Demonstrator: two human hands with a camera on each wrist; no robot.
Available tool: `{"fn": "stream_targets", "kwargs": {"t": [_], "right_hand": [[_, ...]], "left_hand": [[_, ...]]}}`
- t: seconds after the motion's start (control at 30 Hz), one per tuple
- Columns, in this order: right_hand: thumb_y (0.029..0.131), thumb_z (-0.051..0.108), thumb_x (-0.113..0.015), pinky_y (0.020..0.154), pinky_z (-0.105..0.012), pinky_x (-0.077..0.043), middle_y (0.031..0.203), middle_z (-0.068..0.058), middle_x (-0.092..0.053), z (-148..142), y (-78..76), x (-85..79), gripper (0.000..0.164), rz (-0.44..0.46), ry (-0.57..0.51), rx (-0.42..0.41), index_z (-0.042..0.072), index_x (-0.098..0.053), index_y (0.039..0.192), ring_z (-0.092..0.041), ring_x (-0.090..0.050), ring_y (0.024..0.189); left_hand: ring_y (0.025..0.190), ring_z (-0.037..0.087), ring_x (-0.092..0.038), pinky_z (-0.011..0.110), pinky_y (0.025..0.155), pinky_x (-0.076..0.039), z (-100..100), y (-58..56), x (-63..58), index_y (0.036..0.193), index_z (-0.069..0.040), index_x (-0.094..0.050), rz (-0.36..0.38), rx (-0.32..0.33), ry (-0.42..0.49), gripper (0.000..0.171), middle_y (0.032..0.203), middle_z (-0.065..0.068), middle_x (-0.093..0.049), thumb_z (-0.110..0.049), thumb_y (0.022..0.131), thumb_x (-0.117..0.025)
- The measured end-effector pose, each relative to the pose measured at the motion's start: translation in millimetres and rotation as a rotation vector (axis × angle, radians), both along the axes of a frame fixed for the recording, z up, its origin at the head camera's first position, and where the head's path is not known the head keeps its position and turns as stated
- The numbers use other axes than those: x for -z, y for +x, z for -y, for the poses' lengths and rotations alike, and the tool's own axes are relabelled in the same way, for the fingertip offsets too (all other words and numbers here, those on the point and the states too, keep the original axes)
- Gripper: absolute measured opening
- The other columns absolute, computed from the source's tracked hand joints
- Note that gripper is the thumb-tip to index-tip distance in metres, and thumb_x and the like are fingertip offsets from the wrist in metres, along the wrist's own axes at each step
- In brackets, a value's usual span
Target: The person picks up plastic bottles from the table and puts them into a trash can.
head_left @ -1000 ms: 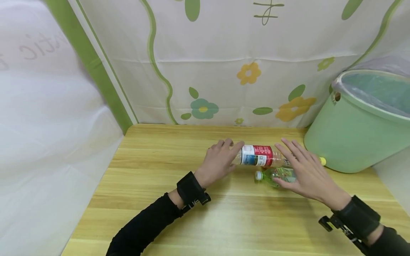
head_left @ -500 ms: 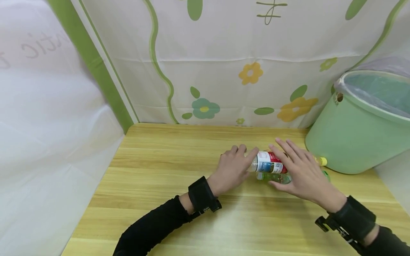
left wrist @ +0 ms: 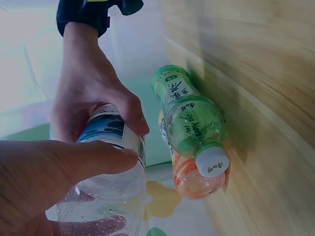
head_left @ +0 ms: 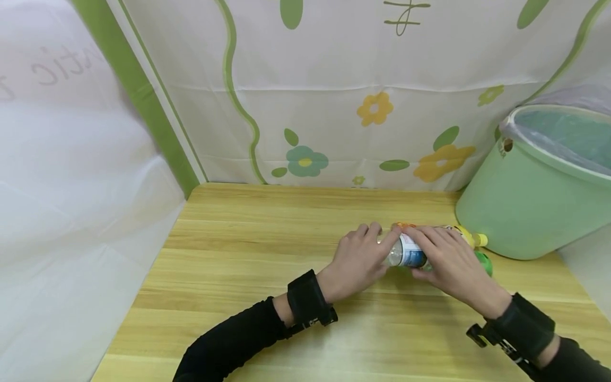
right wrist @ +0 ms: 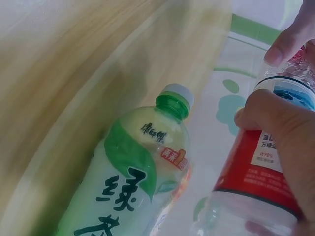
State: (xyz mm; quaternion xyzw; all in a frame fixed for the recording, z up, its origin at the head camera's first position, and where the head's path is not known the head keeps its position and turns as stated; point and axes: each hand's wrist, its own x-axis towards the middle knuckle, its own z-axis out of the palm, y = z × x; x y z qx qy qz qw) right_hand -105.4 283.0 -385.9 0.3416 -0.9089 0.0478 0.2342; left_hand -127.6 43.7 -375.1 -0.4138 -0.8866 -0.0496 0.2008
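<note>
Both hands hold a clear plastic bottle (head_left: 412,257) with a red, white and blue label. My left hand (head_left: 358,261) grips its bare end, thumb (left wrist: 106,157) against the plastic in the left wrist view. Around the label lies my right hand (head_left: 451,262), whose thumb (right wrist: 261,110) presses on it in the right wrist view. Right beside it, a green tea bottle (left wrist: 194,123) with a white cap lies on its side on the table. Behind that lies another bottle, with an orange end (left wrist: 192,179) and a yellow cap (head_left: 481,240), partly hidden by my right hand.
A pale green bin (head_left: 530,196) with a plastic liner stands at the table's back right. The wooden table (head_left: 238,254) reaches a white flowered cloth (head_left: 334,116) at the back. Another white cloth (head_left: 86,212) hangs along the left side.
The left hand has moved right and slightly nearer, carrying the clear bottle in front of the green one. The right hand's spread fingers have closed round the clear bottle's label.
</note>
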Motion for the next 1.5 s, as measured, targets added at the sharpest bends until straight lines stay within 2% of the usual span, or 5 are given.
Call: {"fn": "stream_targets", "kwargs": {"t": [0.23,0.93,1.07,1.3,1.5], "right_hand": [[0.054,0.022,-0.096,0.075,-0.055,-0.050,0.114,-0.019,-0.061,0.0,-0.9,2.2,0.093,-0.014,0.009,-0.010,-0.001,-0.056,0.135,-0.039,-0.060,0.092],[0.051,0.024,-0.099,0.074,-0.057,-0.050,0.112,-0.019,-0.063,-6.1,2.3,5.8,0.094,0.014,0.007,0.010,0.001,-0.057,0.132,-0.039,-0.062,0.094],[0.052,0.024,-0.098,0.074,-0.057,-0.049,0.110,-0.019,-0.063,-8.1,3.3,7.2,0.092,0.016,0.012,0.012,0.000,-0.058,0.131,-0.039,-0.061,0.093],[0.053,0.023,-0.096,0.075,-0.058,-0.049,0.109,-0.020,-0.063,-12.4,4.1,9.6,0.090,0.025,0.002,0.022,-0.001,-0.058,0.130,-0.040,-0.061,0.094],[0.056,0.023,-0.091,0.079,-0.062,-0.048,0.114,-0.023,-0.063,-17.7,5.4,10.0,0.086,0.043,-0.003,0.052,-0.001,-0.058,0.131,-0.043,-0.061,0.099]], "left_hand": [[0.084,0.019,-0.062,0.024,0.058,-0.051,3.3,0.4,2.3,0.149,-0.017,-0.048,-0.025,0.020,-0.001,0.070,0.114,0.007,-0.063,-0.042,0.089,-0.076],[0.121,0.030,-0.056,0.043,0.095,-0.052,24.3,-5.4,0.5,0.156,-0.023,-0.041,0.139,0.012,-0.041,0.081,0.139,0.010,-0.054,-0.063,0.090,-0.066],[0.130,0.032,-0.049,0.047,0.102,-0.046,30.9,-7.2,0.1,0.157,-0.024,-0.040,0.158,0.002,-0.029,0.084,0.145,0.010,-0.049,-0.071,0.091,-0.058],[0.149,0.034,-0.022,0.054,0.117,-0.023,47.8,-14.6,0.6,0.161,-0.030,-0.032,0.343,-0.093,0.016,0.081,0.162,0.006,-0.031,-0.076,0.096,-0.038],[0.152,0.036,-0.011,0.057,0.119,-0.009,72.6,-26.4,5.4,0.164,-0.031,-0.023,0.400,-0.159,0.058,0.076,0.167,0.007,-0.020,-0.072,0.100,-0.029]]}}
